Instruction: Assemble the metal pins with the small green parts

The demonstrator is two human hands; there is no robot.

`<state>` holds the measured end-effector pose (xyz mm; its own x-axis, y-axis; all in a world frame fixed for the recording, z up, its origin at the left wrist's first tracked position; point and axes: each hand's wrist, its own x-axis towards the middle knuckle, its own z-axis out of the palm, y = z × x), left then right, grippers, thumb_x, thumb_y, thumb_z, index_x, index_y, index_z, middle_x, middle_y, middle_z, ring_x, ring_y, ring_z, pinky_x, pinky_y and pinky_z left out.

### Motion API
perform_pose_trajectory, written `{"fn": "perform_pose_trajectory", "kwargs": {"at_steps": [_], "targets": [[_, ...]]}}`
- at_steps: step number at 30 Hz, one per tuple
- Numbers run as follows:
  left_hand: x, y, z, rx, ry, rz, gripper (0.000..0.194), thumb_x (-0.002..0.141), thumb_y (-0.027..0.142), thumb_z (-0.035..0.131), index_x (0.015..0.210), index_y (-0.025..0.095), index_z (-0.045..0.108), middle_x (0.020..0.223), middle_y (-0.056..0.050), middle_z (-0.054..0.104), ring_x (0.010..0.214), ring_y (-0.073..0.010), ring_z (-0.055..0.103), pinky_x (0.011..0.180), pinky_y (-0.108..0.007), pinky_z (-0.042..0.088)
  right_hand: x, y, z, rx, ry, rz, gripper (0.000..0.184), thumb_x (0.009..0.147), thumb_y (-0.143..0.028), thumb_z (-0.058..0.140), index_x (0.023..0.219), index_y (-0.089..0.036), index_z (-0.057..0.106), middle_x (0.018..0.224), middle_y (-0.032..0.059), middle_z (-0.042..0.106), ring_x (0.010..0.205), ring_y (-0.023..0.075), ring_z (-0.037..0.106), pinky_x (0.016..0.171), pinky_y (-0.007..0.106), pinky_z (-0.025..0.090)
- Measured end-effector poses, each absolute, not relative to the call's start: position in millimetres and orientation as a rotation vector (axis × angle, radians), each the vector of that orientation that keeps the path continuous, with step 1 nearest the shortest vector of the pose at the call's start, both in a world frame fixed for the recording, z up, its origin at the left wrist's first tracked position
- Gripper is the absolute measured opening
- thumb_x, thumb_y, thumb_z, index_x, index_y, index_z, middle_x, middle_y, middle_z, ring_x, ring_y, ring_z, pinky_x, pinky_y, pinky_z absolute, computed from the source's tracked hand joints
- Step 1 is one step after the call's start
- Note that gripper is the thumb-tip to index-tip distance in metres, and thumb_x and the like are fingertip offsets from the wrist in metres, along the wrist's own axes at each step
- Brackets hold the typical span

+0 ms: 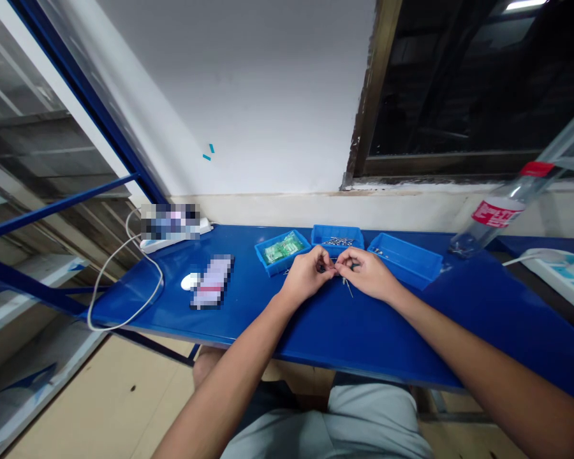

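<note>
Fingertips [326, 264] of the left hand [307, 276] and the right hand [364, 274] meet above the blue surface [363, 335]. Both hands are closed narrowly in a pinch around a small dark piece [328, 269], held between them just in front of the middle tray. The piece is too small to tell exactly what it is. A loose metal screw [348, 288] lies on the surface just beside the right hand.

Three blue plastic trays stand in a row behind the hands. The left tray [258, 255] holds a green packet [283, 248], the middle tray [337, 233] holds a small pile of screws [338, 241], and the right tray [404, 260] has a few small metal bits [377, 253] near its left end.

Farther left on the surface are a white computer mouse [189, 281], a blurred flat object [213, 281], and a white power strip [175, 237] with a pale cable [124, 299] looping over the edge. To the right, a clear plastic bottle [497, 210] with a red label lies tilted near the wall.
</note>
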<state>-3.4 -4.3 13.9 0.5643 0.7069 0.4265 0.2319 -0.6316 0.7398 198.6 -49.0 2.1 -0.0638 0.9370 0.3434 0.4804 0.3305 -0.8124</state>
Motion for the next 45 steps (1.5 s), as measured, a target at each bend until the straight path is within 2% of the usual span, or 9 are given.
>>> {"fn": "perform_pose_trajectory", "kwargs": {"at_steps": [6, 11, 15, 20, 24, 32, 37, 42, 45], "targets": [[0, -6, 18, 2.055, 0.694, 1.061, 0.017, 0.093, 0.025, 0.072, 0.094, 0.02, 0.055, 0.097, -0.004, 0.076, 0.085, -0.0161, 0.071, 0.077, -0.028, 0.051, 200, -50, 6, -1.264, -1.641, 0.67, 0.011, 0.094, -0.031, 0.06, 0.087, -0.023, 0.062, 0.081, 0.0007, 0.067, 0.072, 0.018, 0.063, 0.06, 0.028, 0.046], [5, 0, 11, 1.633, 0.578, 1.178, 0.035, 0.09, 0.034, 0.08, 0.104, 0.02, 0.05, 0.096, -0.006, 0.076, 0.088, -0.0172, 0.074, 0.082, -0.03, 0.056, 197, -53, 7, -1.232, -1.704, 0.684, 0.023, 0.099, -0.04, 0.059, 0.087, -0.023, 0.067, 0.082, 0.0014, 0.066, 0.073, 0.0179, 0.062, 0.063, 0.029, 0.047], [5, 4, 8, 1.519, 0.562, 1.117, 0.048, 0.085, 0.039, 0.085, 0.118, 0.019, 0.057, 0.094, -0.006, 0.078, 0.083, -0.0182, 0.076, 0.081, -0.032, 0.06, 193, -56, 6, -1.207, -1.74, 0.748, 0.026, 0.098, -0.044, 0.063, 0.088, -0.022, 0.073, 0.086, 0.0032, 0.068, 0.072, 0.0185, 0.063, 0.064, 0.03, 0.052], [1, 2, 11, 1.803, 0.63, 1.056, 0.031, 0.091, 0.043, 0.079, 0.11, 0.019, 0.078, 0.119, -0.012, 0.078, 0.109, -0.025, 0.074, 0.096, -0.038, 0.06, 196, -52, 3, -1.178, -1.633, 0.72, 0.025, 0.096, -0.044, 0.065, 0.097, -0.022, 0.077, 0.093, 0.0045, 0.074, 0.075, 0.0192, 0.067, 0.074, 0.034, 0.057], [1, 1, 14, 1.864, 0.566, 1.092, 0.024, 0.093, 0.042, 0.075, 0.103, 0.021, 0.083, 0.117, -0.011, 0.078, 0.113, -0.0249, 0.073, 0.106, -0.043, 0.057, 200, -49, 1, -1.204, -1.615, 0.708, 0.025, 0.093, -0.046, 0.069, 0.093, -0.022, 0.076, 0.091, 0.0046, 0.075, 0.08, 0.0212, 0.07, 0.076, 0.036, 0.058], [1, 5, 11, 1.72, 0.665, 1.188, 0.03, 0.079, 0.042, 0.089, 0.082, 0.016, 0.074, 0.107, -0.011, 0.076, 0.107, -0.0238, 0.072, 0.09, -0.036, 0.059, 195, -52, 5, -1.213, -1.625, 0.69, 0.024, 0.093, -0.044, 0.07, 0.098, -0.022, 0.078, 0.095, 0.0064, 0.078, 0.083, 0.0227, 0.072, 0.076, 0.036, 0.058], [0, 4, 14, 1.764, 0.64, 1.171, 0.022, 0.085, 0.04, 0.084, 0.091, 0.019, 0.083, 0.11, -0.011, 0.077, 0.11, -0.0237, 0.072, 0.102, -0.041, 0.056, 195, -53, 6, -1.186, -1.613, 0.724, 0.029, 0.094, -0.048, 0.069, 0.102, -0.022, 0.078, 0.086, 0.0052, 0.076, 0.076, 0.022, 0.072, 0.07, 0.035, 0.059], [-1, 2, 18, 1.802, 0.572, 1.1, 0.02, 0.09, 0.039, 0.081, 0.103, 0.024, 0.085, 0.117, -0.01, 0.078, 0.117, -0.0243, 0.071, 0.111, -0.044, 0.054, 197, -52, 5, -1.147, -1.528, 0.793, 0.036, 0.091, -0.057, 0.072, 0.102, -0.023, 0.079, 0.101, 0.0078, 0.079, 0.075, 0.0216, 0.074, 0.073, 0.037, 0.062], [-1, 2, 17, 1.804, 0.55, 1.086, 0.021, 0.091, 0.039, 0.08, 0.105, 0.025, 0.085, 0.12, -0.01, 0.077, 0.117, -0.0247, 0.071, 0.111, -0.044, 0.055, 197, -50, 4, -1.145, -1.461, 0.832, 0.038, 0.087, -0.058, 0.076, 0.099, -0.023, 0.079, 0.097, 0.0079, 0.08, 0.076, 0.023, 0.076, 0.075, 0.04, 0.064]]}}
